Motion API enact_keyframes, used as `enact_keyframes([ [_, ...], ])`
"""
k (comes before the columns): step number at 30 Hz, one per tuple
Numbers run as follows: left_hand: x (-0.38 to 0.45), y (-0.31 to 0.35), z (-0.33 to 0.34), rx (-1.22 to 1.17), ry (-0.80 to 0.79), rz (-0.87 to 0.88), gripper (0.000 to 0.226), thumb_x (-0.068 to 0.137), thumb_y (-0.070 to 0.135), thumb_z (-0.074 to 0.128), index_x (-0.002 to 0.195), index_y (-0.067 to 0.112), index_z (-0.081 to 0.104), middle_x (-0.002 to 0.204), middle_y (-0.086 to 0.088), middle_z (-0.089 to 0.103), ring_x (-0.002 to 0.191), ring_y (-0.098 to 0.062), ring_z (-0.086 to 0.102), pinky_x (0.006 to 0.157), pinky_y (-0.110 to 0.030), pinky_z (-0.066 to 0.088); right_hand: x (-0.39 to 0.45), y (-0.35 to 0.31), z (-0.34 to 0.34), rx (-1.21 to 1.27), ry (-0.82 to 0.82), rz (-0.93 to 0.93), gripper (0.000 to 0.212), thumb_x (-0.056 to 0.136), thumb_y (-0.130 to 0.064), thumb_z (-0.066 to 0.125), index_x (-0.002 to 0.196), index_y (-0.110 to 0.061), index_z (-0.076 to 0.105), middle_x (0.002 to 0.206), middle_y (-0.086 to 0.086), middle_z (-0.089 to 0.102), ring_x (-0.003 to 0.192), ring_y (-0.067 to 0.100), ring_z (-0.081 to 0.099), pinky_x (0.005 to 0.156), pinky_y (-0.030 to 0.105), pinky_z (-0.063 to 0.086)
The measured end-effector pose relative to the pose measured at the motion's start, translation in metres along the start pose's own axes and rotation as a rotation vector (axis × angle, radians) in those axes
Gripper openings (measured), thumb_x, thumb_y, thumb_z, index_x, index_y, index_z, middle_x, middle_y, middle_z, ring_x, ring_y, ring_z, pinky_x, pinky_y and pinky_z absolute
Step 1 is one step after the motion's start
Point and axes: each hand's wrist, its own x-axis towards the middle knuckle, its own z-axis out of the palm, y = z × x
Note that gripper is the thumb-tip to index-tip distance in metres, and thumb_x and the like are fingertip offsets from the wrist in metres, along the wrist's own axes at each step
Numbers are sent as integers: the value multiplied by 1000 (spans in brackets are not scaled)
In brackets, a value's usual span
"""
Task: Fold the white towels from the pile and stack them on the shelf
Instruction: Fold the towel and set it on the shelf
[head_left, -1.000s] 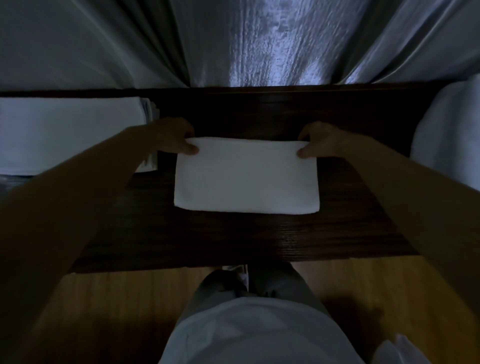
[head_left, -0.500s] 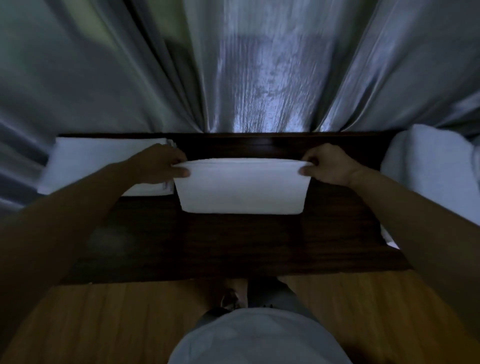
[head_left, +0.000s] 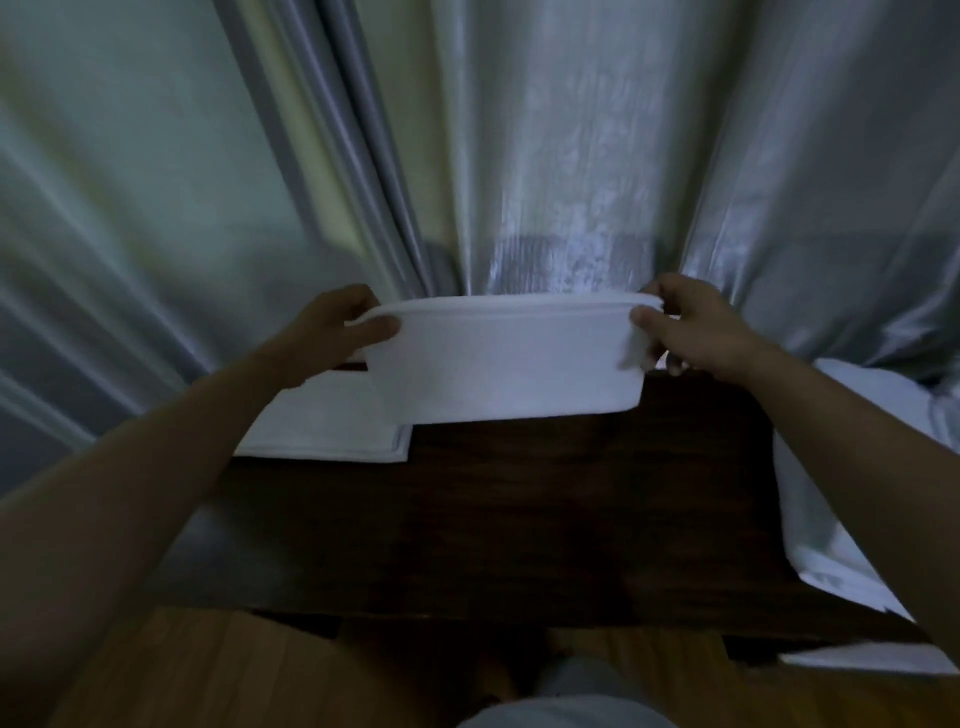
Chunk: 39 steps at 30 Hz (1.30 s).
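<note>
Here, left hand (head_left: 332, 332) and right hand (head_left: 696, 332) pinch a folded towel (head_left: 506, 364) above the shelf (head_left: 519, 519); a stack (head_left: 327, 426) lies on its left.

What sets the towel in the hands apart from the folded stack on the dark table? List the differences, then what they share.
The held towel is lifted off the table, hanging from its top edge; the folded stack lies flat on it.
The left hand and right hand pinch the held towel's upper corners; nothing grips the stack.
The held towel is at the centre; the stack sits at the table's left end.
Both are white and folded.
</note>
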Motion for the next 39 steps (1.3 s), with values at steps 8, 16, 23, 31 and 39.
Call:
enact_keyframes([
  [8, -10, 18, -21, -233, 485, -34, 41, 77, 67, 65, 77, 26, 61, 71, 2, 56, 71, -18, 53, 66, -39, 47, 35, -46, -3, 298, -47, -46, 16, 101, -12, 61, 114, -2, 59, 92, 28, 71, 70, 36, 76, 45, 32, 56],
  [16, -28, 10, -22, -242, 671, -109, 21, 100, 38, 61, 88, 22, 55, 80, -1, 58, 63, -5, 60, 46, -26, 51, 46, -69, 17, 406, -105, -81, 13, 103, -13, 59, 110, -2, 59, 91, 28, 71, 75, 35, 77, 51, 38, 60],
  [23, -52, -25, -30, -31, 856, -114, 28, 105, 40, 48, 97, 12, 47, 79, 6, 45, 63, 4, 45, 55, -13, 36, 43, -89, 67, 462, -170, -105, 16, 103, -14, 59, 115, -4, 56, 96, 27, 70, 77, 37, 76, 63, 49, 63],
  [31, -65, -95, -71, 2, 909, -127, 19, 107, 31, 46, 102, 13, 47, 80, 10, 45, 67, 14, 49, 57, -8, 38, 51, -118, 154, 509, -194, -28, 18, 93, -2, 70, 87, 4, 54, 78, 27, 59, 82, 41, 76, 66, 45, 65],
  [39, -49, -190, -122, -42, 784, -86, 26, 103, 39, 43, 93, 15, 43, 72, 10, 39, 59, 9, 44, 51, -12, 32, 55, -129, 257, 291, 45, -43, 13, 99, -25, 65, 97, -13, 68, 96, 15, 69, 87, 26, 66, 77, 46, 56],
])
